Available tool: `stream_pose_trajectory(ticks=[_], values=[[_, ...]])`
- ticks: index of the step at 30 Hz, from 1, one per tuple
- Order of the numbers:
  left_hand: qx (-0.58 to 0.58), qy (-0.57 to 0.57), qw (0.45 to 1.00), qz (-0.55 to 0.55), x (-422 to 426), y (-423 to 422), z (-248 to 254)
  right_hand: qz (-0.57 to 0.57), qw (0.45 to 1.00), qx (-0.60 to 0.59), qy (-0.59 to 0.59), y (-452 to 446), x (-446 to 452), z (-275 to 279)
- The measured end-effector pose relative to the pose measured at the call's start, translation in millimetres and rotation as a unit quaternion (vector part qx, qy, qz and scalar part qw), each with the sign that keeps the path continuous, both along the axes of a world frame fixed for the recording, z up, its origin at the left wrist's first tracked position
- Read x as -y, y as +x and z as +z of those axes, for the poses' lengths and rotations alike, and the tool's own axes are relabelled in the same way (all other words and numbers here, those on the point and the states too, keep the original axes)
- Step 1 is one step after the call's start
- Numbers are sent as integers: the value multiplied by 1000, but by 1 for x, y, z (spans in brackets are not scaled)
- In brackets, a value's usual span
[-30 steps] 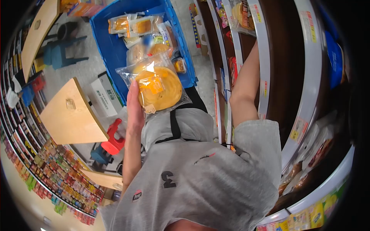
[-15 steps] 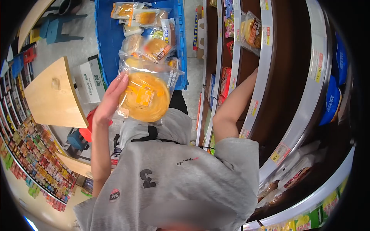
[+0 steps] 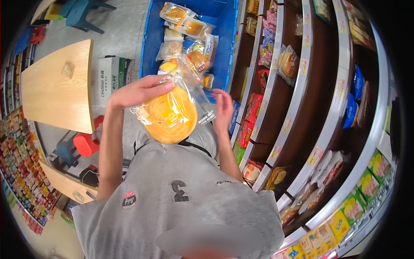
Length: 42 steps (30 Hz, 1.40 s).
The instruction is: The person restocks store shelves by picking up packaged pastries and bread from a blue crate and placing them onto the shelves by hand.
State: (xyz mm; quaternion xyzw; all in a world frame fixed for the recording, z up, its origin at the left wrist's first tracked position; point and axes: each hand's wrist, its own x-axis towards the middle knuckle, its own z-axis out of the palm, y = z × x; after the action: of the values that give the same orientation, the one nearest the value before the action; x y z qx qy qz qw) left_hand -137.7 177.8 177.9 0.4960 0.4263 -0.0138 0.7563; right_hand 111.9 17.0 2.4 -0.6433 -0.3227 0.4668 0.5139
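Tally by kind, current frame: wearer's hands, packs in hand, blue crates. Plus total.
Wearer's hands: 2 (left hand, right hand)
Packs in hand: 1 (round bread pack, left hand)
Blue crates: 1 (blue crate)
Total: 4

Round, flat, golden-yellow bread in a clear plastic bag (image 3: 172, 118). Coiled ridges on top, squarish yellow label with pale print around the middle, white lettering along bag's right edge. Film shiny, creased, loose beyond the bread. Broad face toward camera. Pinched at far left part by left grip (image 3: 140, 90), held in front of torso, near side of blue plastic bin (image 3: 224, 30).
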Motion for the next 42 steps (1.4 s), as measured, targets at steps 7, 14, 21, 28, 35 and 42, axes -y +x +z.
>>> stream_pose_trajectory(ticks=[7,14,21,28,35,42], values=[[56,-8,990,-132,7,-63,-20,265,939,-207,-71,-58,-29,125],[106,-30,989,-102,22,-115,-17,339,937,-4,-88,-122,-20,154],[142,-3,989,-42,31,-168,-44,292,951,-62,-84,-166,-8,153],[328,-190,901,212,45,-172,-76,225,971,-70,-52,-155,-6,149],[210,-149,882,394,86,-114,-82,208,973,-53,-87,-99,-20,122],[78,-34,937,338,83,-52,-107,205,970,-49,-122,-41,-18,86]])
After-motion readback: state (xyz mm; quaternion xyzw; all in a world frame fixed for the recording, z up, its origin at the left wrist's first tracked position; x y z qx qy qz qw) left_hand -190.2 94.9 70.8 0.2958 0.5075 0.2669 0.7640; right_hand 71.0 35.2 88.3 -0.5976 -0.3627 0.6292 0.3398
